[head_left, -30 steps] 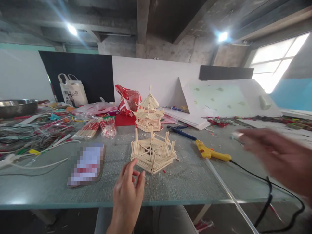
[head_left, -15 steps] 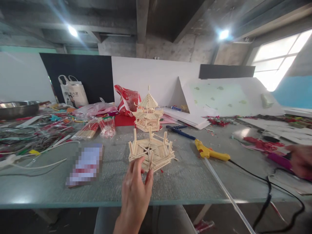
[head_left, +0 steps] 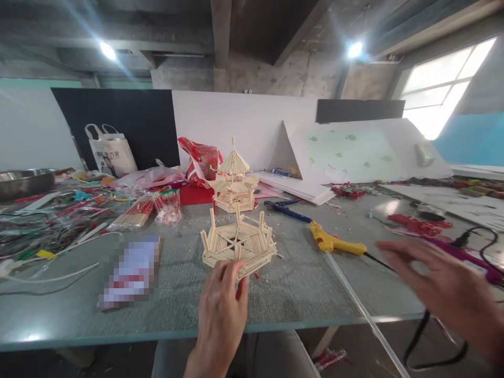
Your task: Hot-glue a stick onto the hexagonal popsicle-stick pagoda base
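A hexagonal frame of wooden sticks [head_left: 238, 242] stands on the grey-green table [head_left: 299, 294] in the middle of the view. My left hand [head_left: 221, 315] reaches up from the near edge, and its fingertips pinch the frame's near side. My right hand [head_left: 443, 289] hovers blurred over the table's right part, fingers spread, holding nothing. Between that hand and the frame lies a yellow glue gun [head_left: 334, 244]. A purple tool [head_left: 466, 257] lies just behind the right hand. A finished stick pagoda [head_left: 233, 178] stands behind the frame.
Blue-handled pliers [head_left: 285, 210] lie by the pagoda. A long clear rod [head_left: 366, 315] and a black cable [head_left: 425, 331] run off the near right edge. Packs of chopsticks [head_left: 136, 212], wires and wrappers crowd the left. A pixelated card [head_left: 132, 270] lies front left. White boards [head_left: 342, 157] lean at the back.
My left hand reached forward and took the frame's near edge, and the frame shifted a little left. My right hand swung to the far right, then came back left, open.
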Tool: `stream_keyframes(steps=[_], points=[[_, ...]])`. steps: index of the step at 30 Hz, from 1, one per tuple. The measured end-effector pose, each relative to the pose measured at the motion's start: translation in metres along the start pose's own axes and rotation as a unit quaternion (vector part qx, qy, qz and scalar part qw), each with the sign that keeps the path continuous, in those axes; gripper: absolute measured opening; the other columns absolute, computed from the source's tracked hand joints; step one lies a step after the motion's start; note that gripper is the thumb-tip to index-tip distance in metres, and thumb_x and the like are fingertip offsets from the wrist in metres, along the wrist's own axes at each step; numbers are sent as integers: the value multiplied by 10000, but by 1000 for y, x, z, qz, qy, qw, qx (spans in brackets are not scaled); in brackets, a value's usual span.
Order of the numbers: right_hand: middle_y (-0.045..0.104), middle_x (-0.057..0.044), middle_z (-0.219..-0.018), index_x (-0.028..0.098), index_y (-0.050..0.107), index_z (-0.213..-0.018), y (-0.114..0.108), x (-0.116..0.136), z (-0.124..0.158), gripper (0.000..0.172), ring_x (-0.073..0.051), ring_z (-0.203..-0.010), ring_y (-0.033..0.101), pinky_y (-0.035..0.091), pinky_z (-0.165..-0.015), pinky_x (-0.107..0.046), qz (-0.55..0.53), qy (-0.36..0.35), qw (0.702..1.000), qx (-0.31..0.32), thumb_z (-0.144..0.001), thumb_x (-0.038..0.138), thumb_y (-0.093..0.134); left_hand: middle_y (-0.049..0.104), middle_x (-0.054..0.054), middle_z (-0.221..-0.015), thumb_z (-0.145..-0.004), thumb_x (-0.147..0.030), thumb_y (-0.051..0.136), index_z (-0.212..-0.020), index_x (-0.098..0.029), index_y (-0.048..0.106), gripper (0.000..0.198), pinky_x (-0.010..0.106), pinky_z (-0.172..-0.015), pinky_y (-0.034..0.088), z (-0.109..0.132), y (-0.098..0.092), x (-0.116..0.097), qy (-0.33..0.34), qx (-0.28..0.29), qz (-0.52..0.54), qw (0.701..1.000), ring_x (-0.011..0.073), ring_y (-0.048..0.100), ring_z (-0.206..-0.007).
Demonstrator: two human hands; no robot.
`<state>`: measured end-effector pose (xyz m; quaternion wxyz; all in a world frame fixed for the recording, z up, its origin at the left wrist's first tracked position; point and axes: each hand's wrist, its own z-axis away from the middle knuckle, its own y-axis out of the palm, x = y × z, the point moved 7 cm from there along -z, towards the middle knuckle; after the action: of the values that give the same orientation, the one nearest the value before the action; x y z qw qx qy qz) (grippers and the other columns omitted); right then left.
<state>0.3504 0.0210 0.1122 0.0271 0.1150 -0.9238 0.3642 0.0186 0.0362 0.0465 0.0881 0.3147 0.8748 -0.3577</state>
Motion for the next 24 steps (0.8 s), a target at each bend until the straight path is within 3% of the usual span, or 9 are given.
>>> stream_keyframes(steps=[3, 6, 11, 17, 24], points=[[635, -43, -893, 253, 587, -891, 26, 71, -3, 138, -174, -808, 614, 475, -723, -283, -93, -79, 989, 81, -856, 265, 454, 581, 39, -840, -808, -134, 487, -974, -207, 519, 184, 317, -676, 507, -3, 2, 0, -6, 6, 1, 1000, 189, 617, -779], [615, -46, -877, 223, 569, -918, 47, 108, -1, 166, -156, -803, 592, 459, -732, -275, -156, -119, 966, 168, -890, 250, 407, 578, 37, -840, -809, -143, 488, -966, -206, 522, 172, 307, -658, 504, -5, 3, -1, -7, 13, 1, 1000, 185, 614, -768], [571, -22, -763, 192, 569, -850, 64, 130, 3, 175, -125, -689, 540, 427, -650, -254, -180, -148, 943, 238, -899, 262, 417, 574, 28, -818, -799, -136, 495, -946, -213, 525, 169, 301, -641, 506, -6, 0, 0, -2, 5, -6, 1000, 184, 614, -752], [569, -25, -718, 168, 584, -795, 73, 158, -1, 160, -128, -672, 528, 407, -628, -252, -167, -229, 934, 218, -875, 210, 452, 575, 27, -827, -793, -123, 497, -965, -213, 517, 196, 302, -629, 515, -3, -1, 4, -4, -8, 2, 1000, 190, 621, -766], [611, -57, -806, 159, 612, -865, 87, 188, -6, 196, -153, -796, 563, 440, -735, -292, -183, -287, 916, 212, -883, 201, 421, 575, 19, -805, -780, -123, 522, -919, -219, 516, 169, 320, -626, 509, -5, 2, 4, -24, -7, 12, 1000, 203, 618, -768]])
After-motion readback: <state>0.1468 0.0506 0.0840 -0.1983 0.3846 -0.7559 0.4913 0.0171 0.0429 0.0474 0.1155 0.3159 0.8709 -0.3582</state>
